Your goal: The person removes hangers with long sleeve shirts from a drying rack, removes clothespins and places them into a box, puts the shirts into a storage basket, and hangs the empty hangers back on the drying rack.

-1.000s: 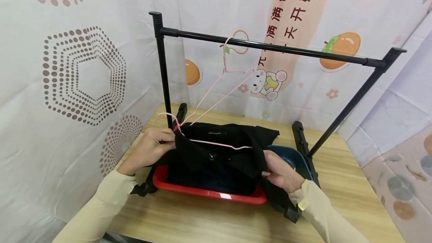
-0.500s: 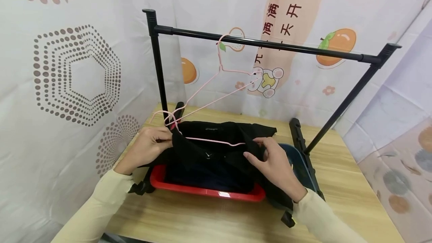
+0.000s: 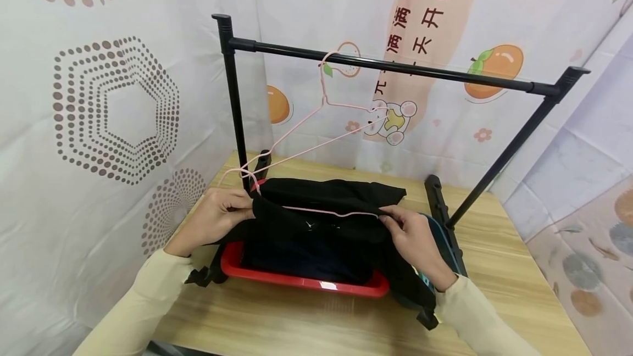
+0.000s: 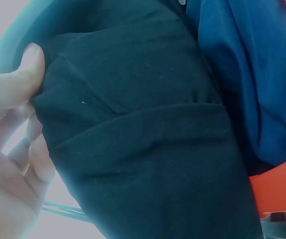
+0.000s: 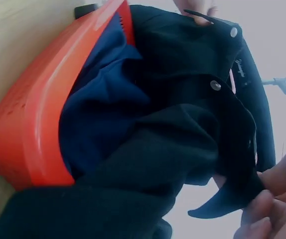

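Observation:
A black shirt [image 3: 316,235] with snap buttons lies across the red basket [image 3: 306,281], seen in the head view. Inside its neck opening runs the bar of a pink hanger [image 3: 321,212], whose hook sticks up at the left. My left hand [image 3: 217,216] pinches the shirt at its left shoulder; the left wrist view shows the thumb on the black cloth [image 4: 148,119]. My right hand [image 3: 415,240] pinches the shirt's edge by the hanger's right end. The right wrist view has these fingers [image 5: 260,209] at a corner of the cloth.
A black rack [image 3: 395,67] stands over the basket, with a second pink hanger [image 3: 323,104] hooked on its rail. Dark blue cloth [image 5: 103,94] fills the basket. A blue basin [image 3: 442,240] sits at the right on the wooden table [image 3: 277,317].
My right hand let go of the shirt's right side, came up over it, and now pinches the cloth at the hanger's end. The hanger on the rail has swung slightly. My left hand keeps its grip.

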The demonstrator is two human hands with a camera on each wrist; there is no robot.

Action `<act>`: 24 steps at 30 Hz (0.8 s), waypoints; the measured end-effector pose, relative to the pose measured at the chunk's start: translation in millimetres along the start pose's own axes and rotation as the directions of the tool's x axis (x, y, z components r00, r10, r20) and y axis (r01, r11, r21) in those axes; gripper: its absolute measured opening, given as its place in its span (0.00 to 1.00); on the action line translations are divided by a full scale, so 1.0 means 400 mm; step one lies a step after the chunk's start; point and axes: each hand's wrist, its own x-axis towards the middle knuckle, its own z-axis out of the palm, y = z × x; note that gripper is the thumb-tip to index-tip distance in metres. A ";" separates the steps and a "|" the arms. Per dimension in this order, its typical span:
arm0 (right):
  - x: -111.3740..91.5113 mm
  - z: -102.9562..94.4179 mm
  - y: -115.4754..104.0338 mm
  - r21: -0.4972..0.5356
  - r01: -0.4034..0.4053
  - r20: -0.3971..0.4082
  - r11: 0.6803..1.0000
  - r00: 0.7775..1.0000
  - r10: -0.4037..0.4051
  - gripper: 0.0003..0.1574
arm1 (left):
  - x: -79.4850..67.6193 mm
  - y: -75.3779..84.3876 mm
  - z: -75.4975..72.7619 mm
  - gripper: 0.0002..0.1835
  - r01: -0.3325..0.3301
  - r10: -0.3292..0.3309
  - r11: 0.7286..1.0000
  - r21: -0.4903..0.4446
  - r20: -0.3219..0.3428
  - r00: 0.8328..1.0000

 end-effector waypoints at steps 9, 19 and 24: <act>0.020 -0.007 0.020 0.499 -0.434 0.329 0.750 0.896 0.299 0.19 | -0.003 -0.005 -0.003 0.16 0.024 -0.024 1.000 -0.018 -0.008 1.000; 0.022 0.032 0.021 0.612 -0.545 0.508 0.573 0.826 0.243 0.27 | 0.008 0.000 0.001 0.16 0.011 -0.012 0.999 -0.030 -0.017 1.000; 0.020 0.037 0.018 0.506 -0.432 0.404 0.747 0.883 0.238 0.27 | 0.006 0.001 0.001 0.17 0.025 -0.026 0.999 -0.035 -0.026 0.999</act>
